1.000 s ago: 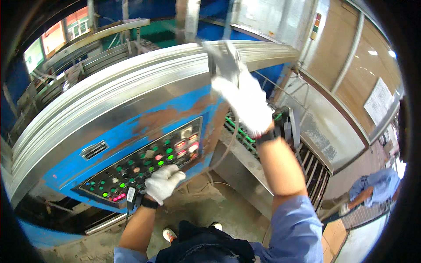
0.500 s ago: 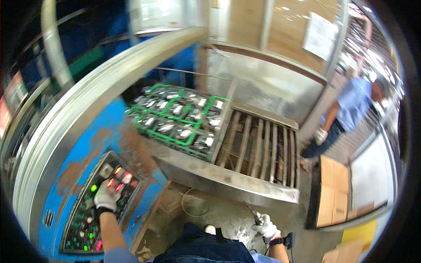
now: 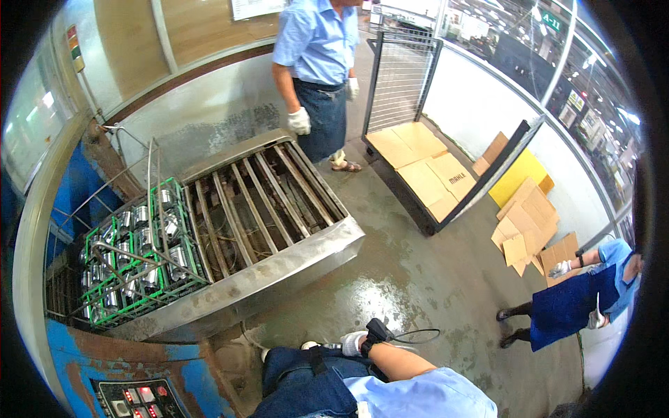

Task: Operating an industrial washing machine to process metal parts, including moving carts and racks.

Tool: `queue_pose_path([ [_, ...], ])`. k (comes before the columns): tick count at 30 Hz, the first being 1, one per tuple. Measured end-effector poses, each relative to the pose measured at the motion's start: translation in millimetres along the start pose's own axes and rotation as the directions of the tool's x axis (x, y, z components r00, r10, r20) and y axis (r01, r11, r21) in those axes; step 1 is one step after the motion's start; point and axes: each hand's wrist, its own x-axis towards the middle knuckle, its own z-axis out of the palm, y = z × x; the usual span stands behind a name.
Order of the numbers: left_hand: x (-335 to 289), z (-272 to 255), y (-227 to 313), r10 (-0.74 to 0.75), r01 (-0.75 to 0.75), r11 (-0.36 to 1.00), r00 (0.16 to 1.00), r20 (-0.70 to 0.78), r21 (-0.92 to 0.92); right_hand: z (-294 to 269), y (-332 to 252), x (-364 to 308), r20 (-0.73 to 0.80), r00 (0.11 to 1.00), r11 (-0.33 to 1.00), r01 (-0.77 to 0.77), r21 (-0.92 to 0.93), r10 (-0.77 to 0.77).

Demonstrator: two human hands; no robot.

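Observation:
My right hand (image 3: 353, 343) wears a white glove and hangs low beside my right thigh, above the wet concrete floor. A black device with a thin cable loop sits on its wrist (image 3: 377, 329). The fingers are too small to read and nothing shows in the hand. My left hand is out of view. The button panel (image 3: 136, 400) on the blue machine lies at the bottom left with no hand on it. A green wire basket (image 3: 132, 254) full of shiny metal cylinders rests at the left end of a steel roller table (image 3: 293, 261).
A person in a blue shirt and white gloves (image 3: 317, 63) stands beyond the roller table. Another person in blue (image 3: 578, 303) stands at the right. A low cart with flattened cardboard (image 3: 418, 174) stands on the floor, with loose cardboard pieces (image 3: 529, 223) beside it.
The view has swung right, away from the button panel. My left hand left the panel and went out of view. My right hand dropped from overhead to beside my thigh.

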Motion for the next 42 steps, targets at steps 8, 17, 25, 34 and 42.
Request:
queue_pose_path([
  [8,47,-26,14,-0.033,0.032,0.998,0.999,0.022,0.057,95,56,25,0.165,0.963,0.976,-0.207,-0.061,0.214],
  [17,52,-12,21,-0.013,0.007,0.995,0.998,0.06,0.098,74,29,11,0.328,0.909,0.952,-0.296,0.073,0.258],
  [25,60,-4,31,-0.007,-0.003,0.993,0.997,0.083,0.117,65,6,31,0.273,0.942,0.971,-0.226,0.078,0.197],
  [34,68,7,42,-0.007,-0.008,0.991,0.993,0.114,0.136,84,-2,52,0.262,0.957,0.99,-0.137,0.031,0.124],
  [42,86,1,46,-0.012,-0.004,0.993,0.991,0.135,0.116,82,-17,48,0.267,0.954,0.988,-0.151,0.028,0.138],
])
